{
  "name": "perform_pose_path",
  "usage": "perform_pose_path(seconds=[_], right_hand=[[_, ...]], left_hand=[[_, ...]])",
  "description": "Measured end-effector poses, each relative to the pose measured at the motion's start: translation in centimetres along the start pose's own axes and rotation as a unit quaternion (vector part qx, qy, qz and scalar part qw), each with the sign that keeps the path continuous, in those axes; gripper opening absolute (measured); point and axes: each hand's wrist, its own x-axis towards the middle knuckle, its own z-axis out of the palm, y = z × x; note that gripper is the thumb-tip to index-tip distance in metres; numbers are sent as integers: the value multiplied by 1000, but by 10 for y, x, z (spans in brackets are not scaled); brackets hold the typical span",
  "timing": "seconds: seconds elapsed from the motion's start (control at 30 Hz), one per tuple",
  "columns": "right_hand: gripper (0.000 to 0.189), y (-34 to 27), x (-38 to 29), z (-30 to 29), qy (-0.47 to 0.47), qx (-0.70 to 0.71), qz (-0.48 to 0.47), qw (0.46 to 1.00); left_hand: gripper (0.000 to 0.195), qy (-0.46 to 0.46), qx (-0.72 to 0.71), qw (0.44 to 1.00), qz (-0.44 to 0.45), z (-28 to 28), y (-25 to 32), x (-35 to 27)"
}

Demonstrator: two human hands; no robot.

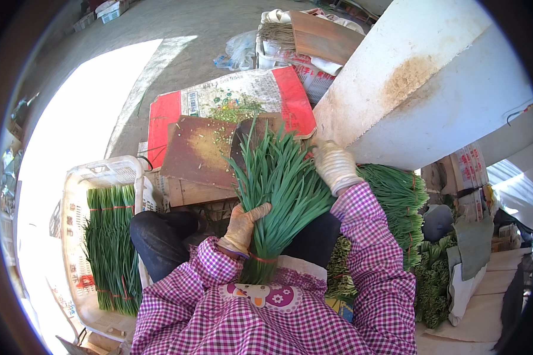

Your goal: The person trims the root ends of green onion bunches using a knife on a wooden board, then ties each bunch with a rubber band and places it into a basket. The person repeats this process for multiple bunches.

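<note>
A large bunch of green garlic chives [284, 177] stands upright against my lap, a red band [264, 259] around its lower end. My gloved left hand [245, 224] grips the stalks from the left side, above that band. At the upper right of the leaves is my right hand [335, 165], also gloved and slightly blurred. Its fingers curl away by the white pillar, so whether it holds anything is hidden. Beyond the leaf tips lies a brown board [200, 148] strewn with chopped green bits. A dark flat piece [244, 144] is partly covered by the leaves.
To my left, a white plastic crate [102, 166] holds banded chive bunches [111, 248]. More bunches [393, 208] are stacked at my right. A white pillar [408, 84] rises close ahead on the right. Behind the board lie a red-and-white sack [244, 86] and a loaded basket [311, 80].
</note>
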Motion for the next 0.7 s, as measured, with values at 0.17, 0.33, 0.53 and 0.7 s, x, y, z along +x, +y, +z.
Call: perform_pose_path(seconds=[0.17,0.33,0.53,0.7], right_hand=[[42,105,0,17,122,228,97,961],[69,32,-83,55,-154,594,107,783],[55,-86,-113,119,-123,811,114,561],[43,-92,-117,123,-72,808,130,570]], left_hand=[[33,28,-25,998,55,-7,10,4],[35,63,-27,994,83,-12,24,18],[44,54,-44,994,83,-11,18,17],[49,28,103,974,199,-14,5,5]])
